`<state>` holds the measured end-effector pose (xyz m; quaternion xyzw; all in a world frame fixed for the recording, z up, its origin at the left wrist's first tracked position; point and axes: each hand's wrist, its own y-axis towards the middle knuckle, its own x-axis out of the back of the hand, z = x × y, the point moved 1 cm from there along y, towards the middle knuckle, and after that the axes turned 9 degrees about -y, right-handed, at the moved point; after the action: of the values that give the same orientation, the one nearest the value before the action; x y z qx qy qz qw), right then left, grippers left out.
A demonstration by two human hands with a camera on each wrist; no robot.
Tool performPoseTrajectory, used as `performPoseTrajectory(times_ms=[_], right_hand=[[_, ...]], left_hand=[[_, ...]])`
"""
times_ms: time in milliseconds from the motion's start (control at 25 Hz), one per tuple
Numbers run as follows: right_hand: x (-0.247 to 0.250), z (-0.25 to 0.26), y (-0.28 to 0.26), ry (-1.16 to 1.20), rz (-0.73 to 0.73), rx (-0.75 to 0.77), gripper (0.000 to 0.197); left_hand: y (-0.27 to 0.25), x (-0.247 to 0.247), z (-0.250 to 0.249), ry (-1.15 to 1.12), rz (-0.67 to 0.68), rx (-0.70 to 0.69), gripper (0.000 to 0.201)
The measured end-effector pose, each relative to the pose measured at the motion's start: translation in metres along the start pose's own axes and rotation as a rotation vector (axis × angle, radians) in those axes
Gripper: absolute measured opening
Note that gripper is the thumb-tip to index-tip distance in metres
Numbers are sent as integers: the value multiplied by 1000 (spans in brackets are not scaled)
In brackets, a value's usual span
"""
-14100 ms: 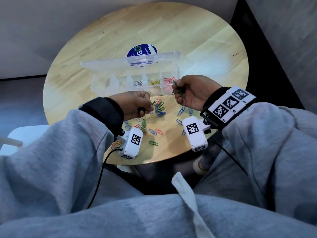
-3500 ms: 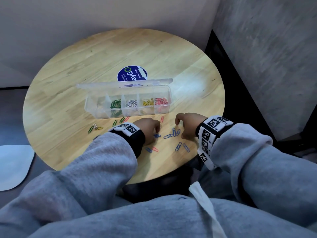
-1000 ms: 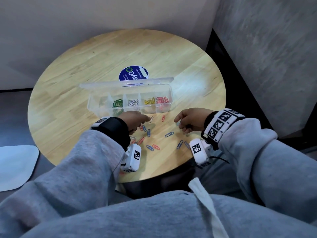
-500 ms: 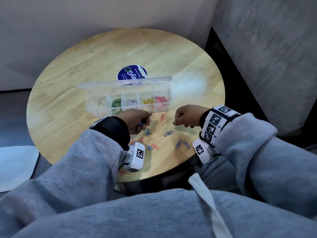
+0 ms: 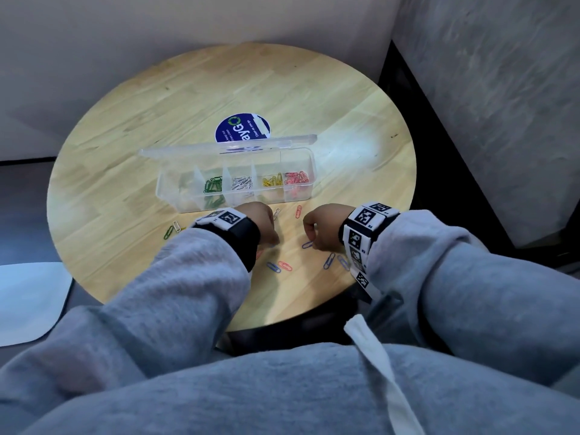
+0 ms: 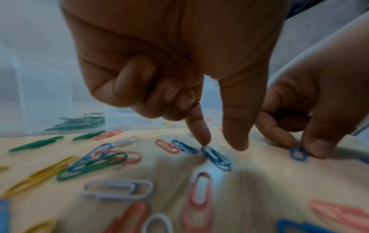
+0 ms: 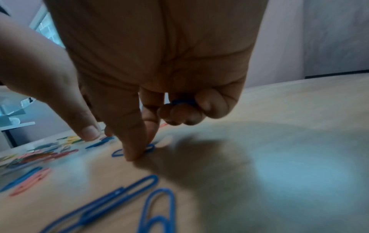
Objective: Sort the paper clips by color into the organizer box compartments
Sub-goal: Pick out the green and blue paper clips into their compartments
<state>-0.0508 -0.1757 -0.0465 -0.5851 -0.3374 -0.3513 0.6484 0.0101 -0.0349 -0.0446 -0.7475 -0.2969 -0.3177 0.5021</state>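
Note:
The clear organizer box (image 5: 238, 205) stands open mid-table, with green (image 5: 212, 186), white, yellow and pink clips in separate compartments and its leftmost one bare. My left hand (image 5: 270, 235) is down among loose clips; its index fingertip (image 6: 201, 138) touches a blue clip (image 6: 216, 158), the thumb is apart beside it, and the other fingers are curled with nothing seen in them. My right hand (image 5: 309, 233) pinches a blue clip (image 7: 117, 152) against the table, and its curled last fingers hold more blue clips (image 7: 182, 102) in the palm.
Several loose clips, blue, pink, green, yellow and white, lie on the round wooden table (image 5: 345, 146) in front of the box. Its lid (image 5: 229, 147) stands up behind it, before a blue round sticker (image 5: 241, 128). Walls close in behind and at the right.
Both hands have turned palm down and dropped from just above the table onto the loose clips. The right hand has moved slightly nearer to me.

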Motion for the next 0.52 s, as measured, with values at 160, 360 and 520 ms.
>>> performPoseTrajectory(times_ms=[160,360,520], right_hand=[[-2,-3,0,-13,64,-54,7],[12,-25,-9,356,143,-137,22],[11,-38,-16,720,128,-118,26]], left_hand=[[3,-7,0,12,-9,21,26],[4,-8,6,-15,-64,40,32],[2,-10,4,-22,-44,43,27]])
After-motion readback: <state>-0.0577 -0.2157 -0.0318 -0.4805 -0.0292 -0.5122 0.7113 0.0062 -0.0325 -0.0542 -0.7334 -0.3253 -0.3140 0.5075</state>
